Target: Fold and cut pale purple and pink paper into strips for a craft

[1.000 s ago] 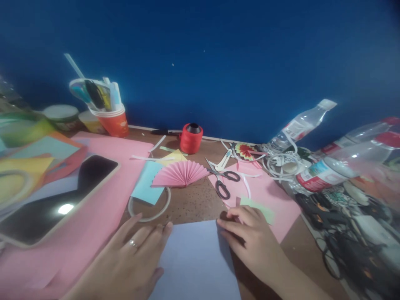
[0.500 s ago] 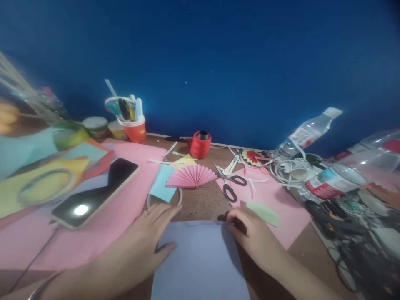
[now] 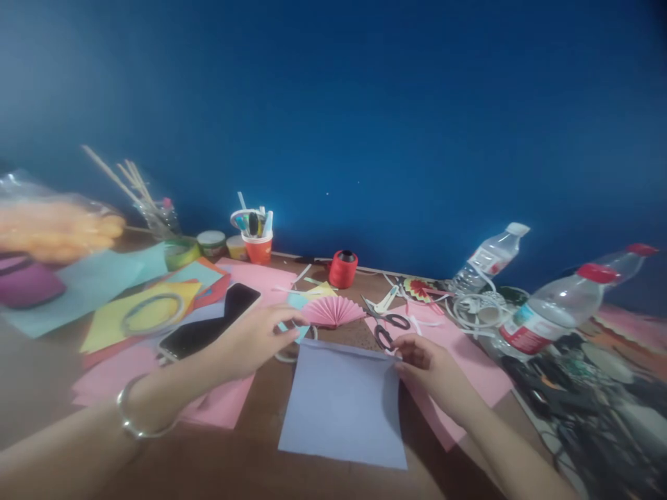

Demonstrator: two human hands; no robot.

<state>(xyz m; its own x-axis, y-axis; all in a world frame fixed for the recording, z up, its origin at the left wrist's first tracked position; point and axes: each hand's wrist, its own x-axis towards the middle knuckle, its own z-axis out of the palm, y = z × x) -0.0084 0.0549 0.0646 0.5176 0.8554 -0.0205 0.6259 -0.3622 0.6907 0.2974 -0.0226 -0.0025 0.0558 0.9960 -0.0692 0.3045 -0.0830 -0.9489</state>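
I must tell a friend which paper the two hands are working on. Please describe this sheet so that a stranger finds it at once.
Start at the brown table below the blue wall. Near its front edge lies a pale lavender sheet, with the left hand at its far left corner and the right hand pinching its far right corner. Unlike the pink papers beside it, it is bluish-grey and flat.

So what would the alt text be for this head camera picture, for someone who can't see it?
Two bare hands work at the far edge of a pale lilac paper sheet on a cluttered brown table: the left hand at its left corner, the right hand pinching its right corner. Behind lie a pink paper fan, scissors, a red spool, a phone and plastic bottles against a blue wall.
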